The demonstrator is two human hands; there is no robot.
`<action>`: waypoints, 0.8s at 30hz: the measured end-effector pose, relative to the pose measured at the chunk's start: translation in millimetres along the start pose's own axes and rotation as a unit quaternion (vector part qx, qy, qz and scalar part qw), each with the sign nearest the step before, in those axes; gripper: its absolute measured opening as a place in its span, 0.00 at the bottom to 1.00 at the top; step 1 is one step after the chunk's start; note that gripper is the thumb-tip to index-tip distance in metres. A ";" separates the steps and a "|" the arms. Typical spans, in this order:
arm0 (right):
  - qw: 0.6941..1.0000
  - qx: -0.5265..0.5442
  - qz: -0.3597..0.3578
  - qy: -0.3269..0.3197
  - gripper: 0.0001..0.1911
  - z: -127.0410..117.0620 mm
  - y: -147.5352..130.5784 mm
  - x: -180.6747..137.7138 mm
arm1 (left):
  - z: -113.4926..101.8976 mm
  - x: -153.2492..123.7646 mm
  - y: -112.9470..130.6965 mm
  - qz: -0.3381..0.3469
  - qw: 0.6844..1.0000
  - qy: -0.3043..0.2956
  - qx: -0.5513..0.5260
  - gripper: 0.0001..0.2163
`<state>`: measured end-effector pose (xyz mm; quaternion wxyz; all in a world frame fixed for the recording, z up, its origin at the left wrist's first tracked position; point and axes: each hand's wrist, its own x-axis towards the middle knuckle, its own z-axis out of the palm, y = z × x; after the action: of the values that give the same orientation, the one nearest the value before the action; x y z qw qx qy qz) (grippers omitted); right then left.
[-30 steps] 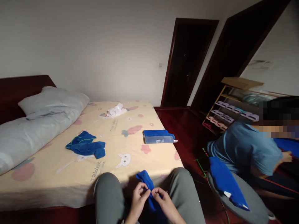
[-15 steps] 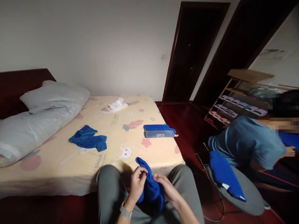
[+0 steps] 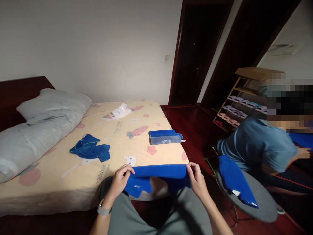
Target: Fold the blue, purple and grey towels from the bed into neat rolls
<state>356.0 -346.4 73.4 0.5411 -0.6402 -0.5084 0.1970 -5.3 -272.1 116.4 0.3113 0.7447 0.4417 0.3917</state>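
Observation:
I hold a blue cloth [image 3: 158,172] stretched wide in front of me, over my knees at the foot of the bed. My left hand [image 3: 120,180] pinches its left end and my right hand [image 3: 197,180] pinches its right end. The cloth's lower part hangs down between my hands. On the yellow patterned bed sheet [image 3: 117,143] lie a crumpled blue garment [image 3: 89,151] to the left and a folded blue and grey pile [image 3: 165,137] near the right edge.
A grey pillow and duvet [image 3: 36,124] lie along the bed's left side, a white crumpled item [image 3: 119,111] at its far end. To the right a person in a blue shirt [image 3: 259,147] bends over; a blue cloth [image 3: 233,184] lies on a round grey stool. A shoe rack [image 3: 241,107] stands behind.
The blue cloth was bunched between my hands in my lap. My hands have moved apart and upward, pulling it out into a wide band.

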 end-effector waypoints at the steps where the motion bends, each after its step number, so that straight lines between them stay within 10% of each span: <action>1: 0.999 -0.033 -0.023 -0.001 0.17 -8.1 -2.5 2.9 | -4.4 0.2 2.7 0.014 0.999 -0.033 0.028 0.12; 8: 0.956 -0.185 -0.226 -0.008 0.11 -57.2 -19.9 22.2 | -19.1 -1.5 -2.4 0.038 0.973 -0.154 0.168 0.17; 17: 0.921 -0.254 -0.288 -0.064 0.14 -68.1 -27.2 30.0 | -35.8 3.7 -62.8 0.014 0.924 -0.043 0.379 0.10; 24: 0.930 -0.257 -0.198 -0.175 0.18 -86.6 -24.8 47.7 | -57.1 -6.3 -57.1 0.008 0.893 0.126 0.432 0.12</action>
<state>433.9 -350.4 139.0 0.2890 -0.5993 -0.7443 0.0575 -79.9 -247.2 96.8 -0.1029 0.7536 0.5968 0.2557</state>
